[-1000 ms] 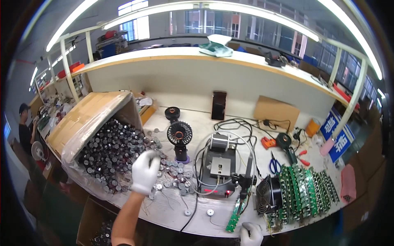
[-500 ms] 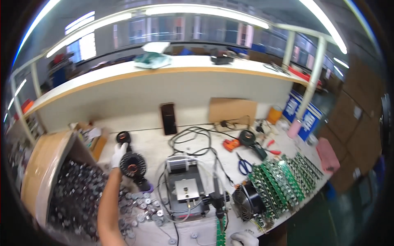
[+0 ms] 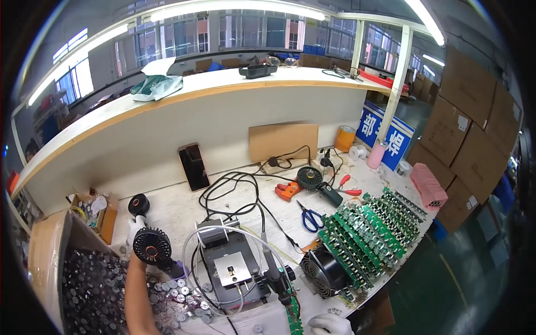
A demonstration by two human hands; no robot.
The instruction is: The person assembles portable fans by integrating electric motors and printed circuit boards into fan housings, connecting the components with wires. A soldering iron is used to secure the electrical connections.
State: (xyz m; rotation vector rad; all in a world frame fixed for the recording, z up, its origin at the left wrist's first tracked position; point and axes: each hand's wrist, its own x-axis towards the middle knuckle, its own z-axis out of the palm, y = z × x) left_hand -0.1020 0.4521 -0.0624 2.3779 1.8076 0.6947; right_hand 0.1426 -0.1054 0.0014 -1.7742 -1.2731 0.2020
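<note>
Beyond the white desk (image 3: 170, 209), shelf (image 3: 212, 77), windows (image 3: 240, 33) and, at right, stacked cartons (image 3: 480, 156).

Head view, toward the desk's left edge: gloved left hand (image 3: 135, 228) at the rear dark fan (image 3: 138, 204), just behind the front fan (image 3: 152, 245); fingers partly hidden, so cannot tell whether clamped or merely touching. Probably light, stiff, smooth, with a crackable grille; best taken below the head.

At the near edge, gloved right hand (image 3: 330, 322) beside 1 narrow green circuit board (image 3: 295, 319); cannot tell if fingertips apart or together. Likely thin, rigid, fragile; best held by its long edges.

Along the left edge, large cardboard box (image 3: 47, 245) on its side, heaped with small round metal parts (image 3: 92, 290). Near the far left corner, small open box (image 3: 110, 220) with mixed items.
</note>
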